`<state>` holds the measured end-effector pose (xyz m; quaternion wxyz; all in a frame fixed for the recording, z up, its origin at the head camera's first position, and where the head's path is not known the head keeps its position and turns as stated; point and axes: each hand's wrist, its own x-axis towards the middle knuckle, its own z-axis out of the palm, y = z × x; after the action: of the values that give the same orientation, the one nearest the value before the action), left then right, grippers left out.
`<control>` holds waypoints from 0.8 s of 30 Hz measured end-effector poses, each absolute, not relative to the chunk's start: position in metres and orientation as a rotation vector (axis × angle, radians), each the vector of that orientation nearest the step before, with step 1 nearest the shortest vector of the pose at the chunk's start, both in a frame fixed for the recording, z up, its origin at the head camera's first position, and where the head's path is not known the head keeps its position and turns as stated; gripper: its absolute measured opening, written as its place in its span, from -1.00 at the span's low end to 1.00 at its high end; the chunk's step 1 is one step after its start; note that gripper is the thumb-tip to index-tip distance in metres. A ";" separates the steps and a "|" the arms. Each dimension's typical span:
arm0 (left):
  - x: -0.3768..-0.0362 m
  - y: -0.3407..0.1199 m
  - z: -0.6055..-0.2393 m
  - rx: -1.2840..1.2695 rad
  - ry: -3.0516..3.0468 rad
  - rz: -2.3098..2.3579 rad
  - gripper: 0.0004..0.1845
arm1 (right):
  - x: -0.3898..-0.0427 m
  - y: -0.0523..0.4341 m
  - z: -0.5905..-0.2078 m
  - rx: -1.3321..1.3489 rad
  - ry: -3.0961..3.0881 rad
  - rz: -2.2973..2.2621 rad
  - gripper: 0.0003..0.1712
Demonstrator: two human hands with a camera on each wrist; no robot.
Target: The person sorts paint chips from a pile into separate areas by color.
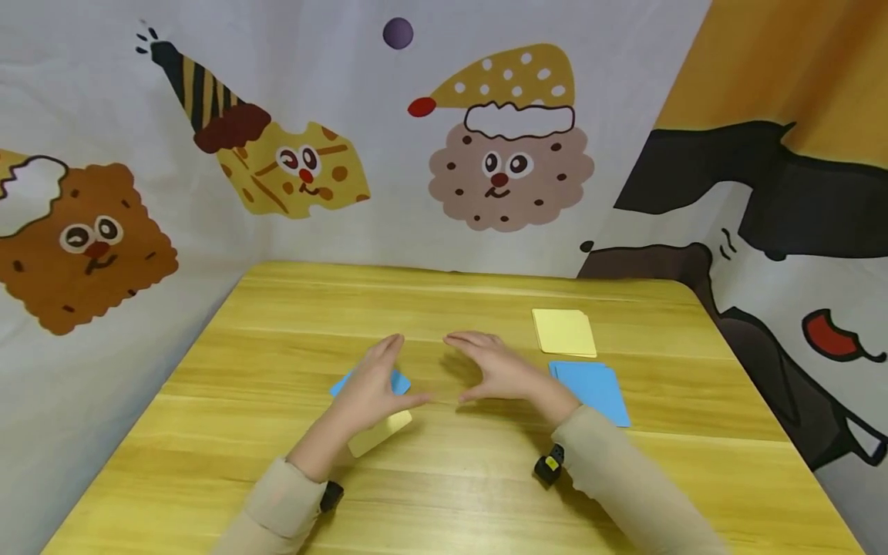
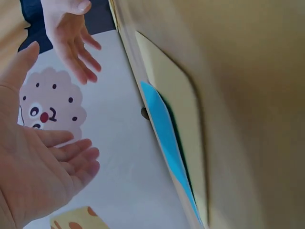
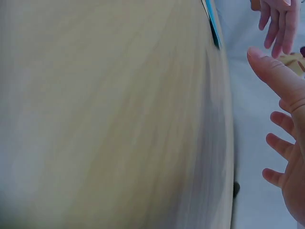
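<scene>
Both hands hover over the wooden table, palms facing each other with a gap between them and nothing held. The left hand (image 1: 368, 391) has its fingers extended and its thumb apart. Below it lie a blue square paper (image 1: 400, 383) and a yellow square paper (image 1: 381, 434), both partly hidden by that hand in the head view. In the left wrist view the blue paper (image 2: 164, 136) shows beyond the yellow one (image 2: 176, 100). The right hand (image 1: 496, 368) mirrors the left, fingers relaxed and slightly bent, thumb spread, left of a stack of blue square papers (image 1: 595, 393).
A stack of yellow square papers (image 1: 563, 333) lies just behind the blue stack on the right. Behind the wooden table (image 1: 458, 493) hangs a white cloth (image 1: 312, 69) printed with cartoon characters. A small dark camera (image 1: 549, 466) sits at the right wrist.
</scene>
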<state>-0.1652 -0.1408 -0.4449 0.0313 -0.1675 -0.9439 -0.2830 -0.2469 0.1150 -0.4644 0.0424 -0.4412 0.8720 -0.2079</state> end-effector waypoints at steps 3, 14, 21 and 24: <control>-0.158 -0.154 -0.447 -0.471 -2.899 -0.844 0.17 | -0.249 0.100 -0.465 -1.397 2.625 -0.631 0.23; -0.141 -0.186 -0.463 -0.287 -2.963 -0.698 0.10 | -0.254 0.058 -0.471 -1.423 2.506 -0.562 0.22; -0.138 -0.195 -0.470 -0.190 -2.985 -0.654 0.15 | -0.260 0.037 -0.480 -1.344 2.497 -0.495 0.23; -0.138 -0.198 -0.475 -0.195 -2.985 -0.658 0.19 | -0.261 0.030 -0.481 -1.321 2.472 -0.491 0.22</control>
<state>-0.1384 -0.1976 -0.4755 0.0393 -0.0635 -0.9738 -0.2147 -0.2613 0.0296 -0.4814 0.1475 -0.4591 0.8593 -0.1705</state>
